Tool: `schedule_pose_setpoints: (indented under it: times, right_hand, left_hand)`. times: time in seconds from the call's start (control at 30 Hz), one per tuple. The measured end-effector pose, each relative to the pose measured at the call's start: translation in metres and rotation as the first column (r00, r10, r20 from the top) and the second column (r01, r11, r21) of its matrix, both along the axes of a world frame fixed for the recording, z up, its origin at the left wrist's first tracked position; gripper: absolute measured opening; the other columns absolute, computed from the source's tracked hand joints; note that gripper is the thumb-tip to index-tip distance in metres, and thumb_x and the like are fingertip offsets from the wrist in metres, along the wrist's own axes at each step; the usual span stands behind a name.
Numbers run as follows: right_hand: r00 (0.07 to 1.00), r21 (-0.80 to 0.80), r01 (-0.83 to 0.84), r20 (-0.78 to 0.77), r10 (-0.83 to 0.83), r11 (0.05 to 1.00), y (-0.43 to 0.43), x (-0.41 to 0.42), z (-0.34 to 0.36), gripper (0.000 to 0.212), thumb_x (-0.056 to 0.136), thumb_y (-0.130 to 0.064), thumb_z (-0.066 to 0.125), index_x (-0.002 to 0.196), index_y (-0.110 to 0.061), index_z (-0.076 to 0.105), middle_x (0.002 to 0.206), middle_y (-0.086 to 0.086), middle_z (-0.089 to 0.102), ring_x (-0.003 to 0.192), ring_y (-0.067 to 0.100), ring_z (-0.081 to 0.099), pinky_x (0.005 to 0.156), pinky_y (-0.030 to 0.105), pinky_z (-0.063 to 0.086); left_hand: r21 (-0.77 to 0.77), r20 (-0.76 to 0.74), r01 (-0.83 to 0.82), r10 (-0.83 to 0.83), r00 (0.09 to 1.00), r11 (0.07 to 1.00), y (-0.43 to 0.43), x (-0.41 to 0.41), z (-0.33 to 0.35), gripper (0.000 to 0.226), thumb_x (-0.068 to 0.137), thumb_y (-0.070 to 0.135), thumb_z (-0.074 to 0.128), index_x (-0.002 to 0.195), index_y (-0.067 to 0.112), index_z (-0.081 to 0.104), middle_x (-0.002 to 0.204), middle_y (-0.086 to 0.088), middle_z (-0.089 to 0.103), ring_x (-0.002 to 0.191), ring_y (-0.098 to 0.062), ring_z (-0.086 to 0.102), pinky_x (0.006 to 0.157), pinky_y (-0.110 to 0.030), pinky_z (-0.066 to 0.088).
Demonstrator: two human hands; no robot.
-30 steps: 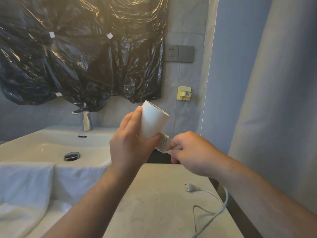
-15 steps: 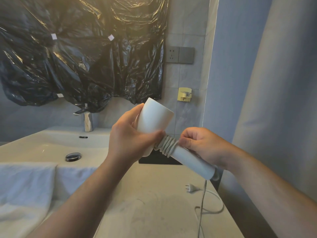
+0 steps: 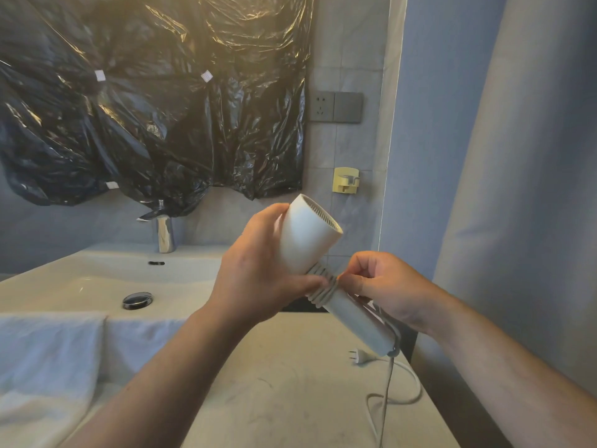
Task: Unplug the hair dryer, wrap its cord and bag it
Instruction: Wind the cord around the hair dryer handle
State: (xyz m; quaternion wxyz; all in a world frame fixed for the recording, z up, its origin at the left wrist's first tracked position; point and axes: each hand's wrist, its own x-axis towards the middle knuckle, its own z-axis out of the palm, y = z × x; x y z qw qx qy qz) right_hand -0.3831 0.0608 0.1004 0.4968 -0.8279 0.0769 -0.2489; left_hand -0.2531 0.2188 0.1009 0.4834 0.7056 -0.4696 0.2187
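White hair dryer (image 3: pixel 305 240) — one, handle part-hidden — gripped by left hand (image 3: pixel 258 273) at barrel, right hand (image 3: pixel 387 286) at handle. One plug (image 3: pixel 361 356) lies on the bench (image 3: pixel 274 383).

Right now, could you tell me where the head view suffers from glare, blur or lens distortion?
In the head view, warm light glares off the black plastic sheet near the top; the wide lens bows the curtain edge; the left hand looks slightly soft at its fingertips, while the hair dryer and plug look fairly sharp; the counter sits in dim, even shade.
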Motion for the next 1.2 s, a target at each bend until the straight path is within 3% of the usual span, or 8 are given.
schedule_pose_setpoints:
  times: [0.2, 0.47, 0.57, 0.67, 0.73, 0.87, 0.97, 1.2]
  right_hand:
    - [0.998, 0.06, -0.063, 0.028, 0.062, 0.996, -0.006, -0.002, 0.004, 0.013, 0.079, -0.016, 0.071, 0.07, -0.011, 0.063, 0.061, 0.0, 0.064, 0.052, 0.008, 0.056, 0.053, 0.021, 0.046]
    - [0.98, 0.326, -0.195, 0.099, 0.172, 0.925, -0.018, 0.008, -0.009, 0.053, 0.022, -0.059, 0.092, 0.055, -0.023, 0.07, 0.054, -0.005, 0.065, 0.044, 0.007, 0.059, 0.043, 0.018, 0.048]
    - [0.951, 0.571, -0.309, 0.196, 0.24, 0.76, -0.014, 0.017, -0.029, 0.048, 0.02, -0.048, 0.097, 0.053, -0.024, 0.07, 0.052, 0.0, 0.062, 0.038, 0.012, 0.056, 0.038, 0.02, 0.046]
    - [0.865, 0.747, -0.5, 0.455, 0.21, 0.439, -0.006, 0.024, -0.053, 0.046, 0.029, -0.022, 0.1, 0.067, -0.016, 0.075, 0.065, 0.006, 0.066, 0.044, 0.018, 0.058, 0.038, 0.024, 0.047]
    - [0.845, 0.757, -0.528, 0.515, 0.146, 0.385, 0.003, 0.029, -0.06, 0.043, 0.044, -0.02, 0.096, 0.079, -0.014, 0.071, 0.066, 0.005, 0.063, 0.044, 0.015, 0.054, 0.039, 0.024, 0.044]
    - [0.911, 0.798, -0.355, 0.413, -0.012, 0.486, 0.017, 0.04, -0.053, 0.009, 0.087, -0.02, 0.06, 0.085, -0.018, 0.052, 0.058, -0.002, 0.042, 0.041, 0.007, 0.037, 0.039, 0.019, 0.031]
    - [0.926, 0.777, -0.218, 0.355, -0.126, 0.591, 0.028, 0.045, -0.057, 0.015, 0.092, -0.005, 0.051, 0.086, -0.018, 0.053, 0.058, -0.002, 0.044, 0.042, 0.006, 0.036, 0.04, 0.018, 0.025]
    - [0.982, 0.268, 0.116, 0.114, -0.151, 0.956, 0.054, 0.032, -0.054, 0.021, 0.099, -0.013, 0.038, 0.101, -0.018, 0.059, 0.064, 0.002, 0.05, 0.052, 0.011, 0.036, 0.049, 0.025, 0.031]
  left_hand:
    - [-0.058, -0.204, 0.103, -0.112, 0.973, 0.993, -0.004, 0.007, 0.008, 0.062, 0.049, 0.045, 0.088, 0.103, 0.03, 0.063, 0.097, 0.009, 0.058, 0.091, -0.008, 0.058, 0.071, -0.03, 0.053]
    - [-0.228, -0.378, 0.223, -0.297, 0.877, 0.948, 0.001, 0.003, 0.003, 0.054, 0.05, 0.037, 0.085, 0.101, 0.029, 0.068, 0.086, 0.004, 0.071, 0.077, -0.018, 0.068, 0.06, -0.037, 0.06]
    - [-0.256, -0.448, 0.232, -0.328, 0.832, 0.939, -0.003, 0.0, 0.001, 0.057, 0.047, 0.043, 0.083, 0.1, 0.027, 0.069, 0.089, -0.002, 0.071, 0.079, -0.023, 0.068, 0.061, -0.038, 0.06]
    - [-0.261, -0.496, 0.198, -0.307, 0.812, 0.945, -0.008, -0.002, -0.002, 0.057, 0.049, 0.041, 0.084, 0.101, 0.026, 0.068, 0.09, -0.003, 0.07, 0.082, -0.027, 0.069, 0.061, -0.041, 0.061]
    - [-0.28, -0.522, 0.149, -0.281, 0.805, 0.948, -0.01, -0.002, -0.004, 0.051, 0.053, 0.037, 0.083, 0.1, 0.025, 0.067, 0.088, -0.003, 0.07, 0.08, -0.025, 0.069, 0.06, -0.04, 0.062]
    - [-0.323, -0.536, 0.046, -0.223, 0.814, 0.945, -0.016, 0.001, -0.01, 0.043, 0.058, 0.034, 0.084, 0.096, 0.021, 0.067, 0.083, -0.001, 0.071, 0.071, -0.018, 0.067, 0.056, -0.034, 0.058]
    - [-0.356, -0.546, -0.025, -0.187, 0.816, 0.934, -0.019, 0.004, -0.012, 0.039, 0.064, 0.029, 0.086, 0.096, 0.019, 0.066, 0.084, -0.002, 0.071, 0.07, -0.018, 0.067, 0.053, -0.032, 0.056]
    - [-0.347, -0.537, -0.185, -0.034, 0.843, 0.919, -0.021, 0.013, -0.013, 0.049, 0.053, 0.044, 0.082, 0.094, 0.03, 0.059, 0.083, 0.006, 0.069, 0.077, -0.019, 0.069, 0.068, -0.048, 0.06]
